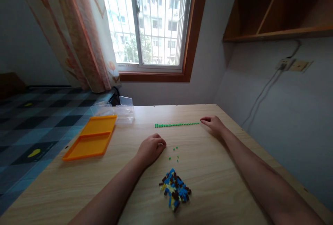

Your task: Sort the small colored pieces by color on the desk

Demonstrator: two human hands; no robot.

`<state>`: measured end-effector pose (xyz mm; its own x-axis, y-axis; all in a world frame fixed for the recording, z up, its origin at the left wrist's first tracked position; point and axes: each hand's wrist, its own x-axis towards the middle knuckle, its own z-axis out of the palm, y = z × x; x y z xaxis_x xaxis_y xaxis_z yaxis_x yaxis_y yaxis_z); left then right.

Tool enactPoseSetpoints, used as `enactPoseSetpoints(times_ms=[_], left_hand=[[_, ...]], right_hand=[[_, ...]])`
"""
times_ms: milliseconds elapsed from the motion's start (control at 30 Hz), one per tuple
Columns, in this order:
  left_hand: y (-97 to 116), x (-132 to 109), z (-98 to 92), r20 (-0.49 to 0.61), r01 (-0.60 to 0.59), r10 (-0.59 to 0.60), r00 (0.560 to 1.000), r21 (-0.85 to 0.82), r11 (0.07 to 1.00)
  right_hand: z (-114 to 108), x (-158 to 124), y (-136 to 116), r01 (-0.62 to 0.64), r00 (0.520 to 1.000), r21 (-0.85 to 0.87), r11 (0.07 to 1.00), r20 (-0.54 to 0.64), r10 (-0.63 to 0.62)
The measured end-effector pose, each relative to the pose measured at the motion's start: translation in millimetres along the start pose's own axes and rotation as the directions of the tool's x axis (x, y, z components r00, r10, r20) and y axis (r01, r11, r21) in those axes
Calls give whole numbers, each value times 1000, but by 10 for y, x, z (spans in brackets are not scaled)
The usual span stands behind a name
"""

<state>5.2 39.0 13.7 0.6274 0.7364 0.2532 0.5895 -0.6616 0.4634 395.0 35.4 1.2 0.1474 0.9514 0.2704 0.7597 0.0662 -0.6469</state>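
A long row of small green building bricks (pixel 177 125) runs left to right across the far half of the table. At its right end is my right hand (pixel 212 123), thumb and fingers pinched together; whatever they hold, if anything, is too small to make out. My left hand (pixel 153 147) rests on the table below the row's left part, its fingers curled in and their contents hidden. Several loose green bricks (pixel 174 149) lie just right of it. Nearer to me is a heap of blue, brown and yellow bricks (pixel 175 188).
On the left of the wooden table (pixel 208 190) lies an orange two-part tray (pixel 91 145). Behind it stand clear plastic boxes (pixel 125 112). A checked bed (pixel 39 124) borders the table's left side; a wall with a wooden shelf (pixel 281 34) is on the right.
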Motion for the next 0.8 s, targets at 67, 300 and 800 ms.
enactPoseSetpoints(times_ms=[67, 300, 800], left_hand=[[10, 4, -10, 4, 2, -2, 1000, 0, 1000], [4, 9, -23, 7, 10, -10, 1000, -11, 1000], [-1, 26, -52, 19, 11, -10, 1000, -55, 998]], right_hand=[[-11, -16, 178, -45, 999, -22, 999, -30, 44], [122, -22, 260, -54, 998, -120, 991, -47, 48], [78, -55, 189, 49, 995, -196, 979, -81, -66]])
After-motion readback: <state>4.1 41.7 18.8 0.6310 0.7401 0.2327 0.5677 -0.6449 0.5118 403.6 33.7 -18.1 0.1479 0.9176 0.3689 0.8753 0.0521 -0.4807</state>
